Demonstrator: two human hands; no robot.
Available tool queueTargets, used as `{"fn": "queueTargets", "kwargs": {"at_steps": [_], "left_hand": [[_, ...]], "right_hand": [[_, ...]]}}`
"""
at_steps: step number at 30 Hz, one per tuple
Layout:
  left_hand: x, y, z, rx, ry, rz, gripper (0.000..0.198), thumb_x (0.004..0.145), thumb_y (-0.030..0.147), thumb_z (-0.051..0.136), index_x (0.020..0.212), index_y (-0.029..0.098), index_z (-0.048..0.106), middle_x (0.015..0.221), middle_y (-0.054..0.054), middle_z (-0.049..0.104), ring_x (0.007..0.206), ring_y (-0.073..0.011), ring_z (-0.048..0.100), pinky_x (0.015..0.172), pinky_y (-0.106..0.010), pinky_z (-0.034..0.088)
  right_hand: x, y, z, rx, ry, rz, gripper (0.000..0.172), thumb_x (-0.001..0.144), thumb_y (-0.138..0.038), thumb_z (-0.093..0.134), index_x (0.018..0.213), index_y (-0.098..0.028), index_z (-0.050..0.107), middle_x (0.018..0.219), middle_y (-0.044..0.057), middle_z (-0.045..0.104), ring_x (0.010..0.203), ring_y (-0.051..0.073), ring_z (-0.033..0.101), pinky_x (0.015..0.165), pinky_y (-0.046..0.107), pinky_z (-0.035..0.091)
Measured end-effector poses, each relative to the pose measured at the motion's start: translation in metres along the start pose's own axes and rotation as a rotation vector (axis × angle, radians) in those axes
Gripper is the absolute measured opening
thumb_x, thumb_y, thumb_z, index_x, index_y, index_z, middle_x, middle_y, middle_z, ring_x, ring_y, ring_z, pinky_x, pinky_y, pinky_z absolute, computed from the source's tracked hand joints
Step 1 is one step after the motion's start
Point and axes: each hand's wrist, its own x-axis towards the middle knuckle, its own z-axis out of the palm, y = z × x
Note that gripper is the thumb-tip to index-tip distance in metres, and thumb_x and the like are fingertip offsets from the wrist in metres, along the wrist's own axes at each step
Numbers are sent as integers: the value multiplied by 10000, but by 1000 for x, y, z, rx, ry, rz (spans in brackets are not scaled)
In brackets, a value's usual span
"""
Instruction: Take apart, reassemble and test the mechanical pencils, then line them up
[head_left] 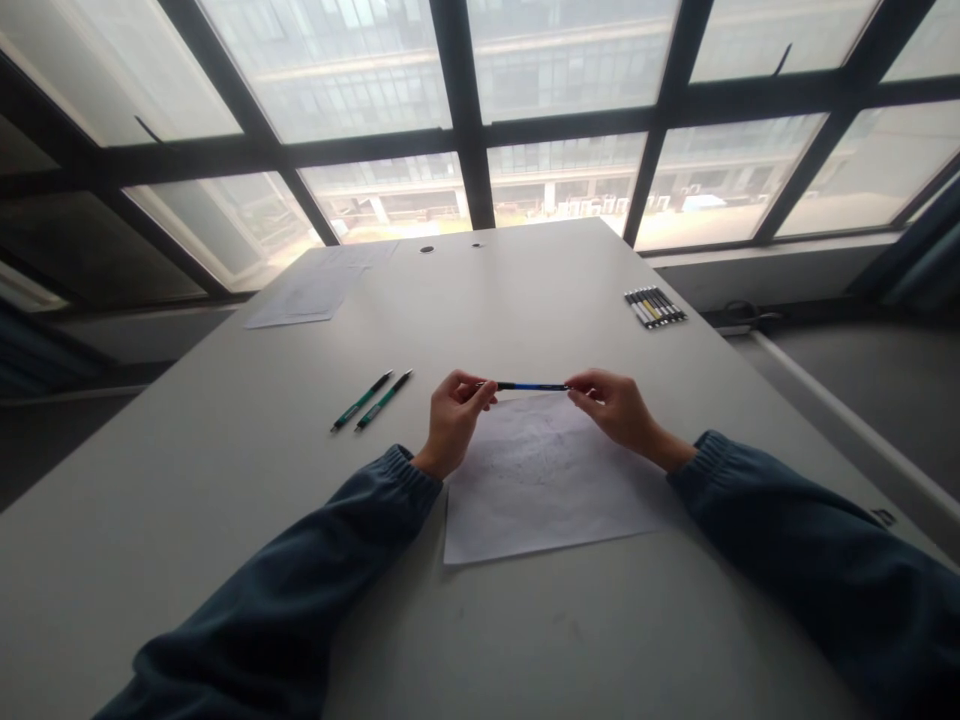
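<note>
A blue and black pen (534, 386) is held level between my two hands, over the far edge of a white paper sheet (540, 500) with faint marks on it. My left hand (456, 415) pinches the pen's left end between thumb and fingers. At the other end, my right hand (613, 408) grips the tip with thumb and forefinger. Two green and black pens (373, 401) lie side by side on the table, left of my left hand.
Several pens in a row (655, 307) lie near the right edge of the white table (480, 320). More paper sheets (307, 290) rest at the far left. Small round holes (427, 249) mark the table's far end, before large windows.
</note>
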Motion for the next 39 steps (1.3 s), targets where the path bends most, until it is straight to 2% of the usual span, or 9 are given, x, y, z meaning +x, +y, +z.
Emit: {"fn": "queueTargets", "kwargs": {"at_steps": [5, 9, 16, 23, 39], "left_hand": [[-2, -4, 3, 39, -13, -13, 331, 749, 423, 840, 831, 151, 670, 688, -14, 686, 596, -103, 605, 576, -226, 494], [2, -5, 1, 172, -1, 44, 325, 737, 425, 846, 864, 137, 765, 678, -32, 706, 590, -112, 605, 576, -232, 511], [4, -12, -4, 398, -2, 179, 257, 812, 383, 787, 986, 194, 798, 880, -55, 791, 727, -153, 707, 705, -263, 576], [3, -9, -5, 466, -11, 253, 195, 841, 319, 752, 986, 195, 792, 858, -48, 793, 753, -172, 742, 746, -281, 599], [5, -3, -4, 543, -39, 375, 152, 879, 319, 718, 950, 201, 783, 860, -43, 775, 736, -150, 693, 718, -269, 571]], "right_hand": [[-4, 4, -3, 49, 111, 20, 141, 861, -312, 710, 911, -184, 741, 854, 53, 727, 768, 178, 677, 680, 303, 560], [-3, 10, -3, 80, 179, 22, 140, 849, -317, 720, 898, -187, 741, 842, 46, 726, 739, 170, 678, 672, 303, 570], [1, 18, -1, 142, 255, 96, 185, 800, -311, 758, 927, -177, 747, 804, 47, 742, 699, 175, 695, 673, 316, 581], [1, 22, 0, 139, 252, 96, 192, 800, -332, 768, 911, -177, 747, 809, 52, 747, 723, 185, 708, 675, 316, 578], [2, 18, -1, 17, 245, 32, 138, 835, -319, 725, 881, -191, 746, 824, 42, 744, 745, 187, 696, 675, 310, 553]]}}
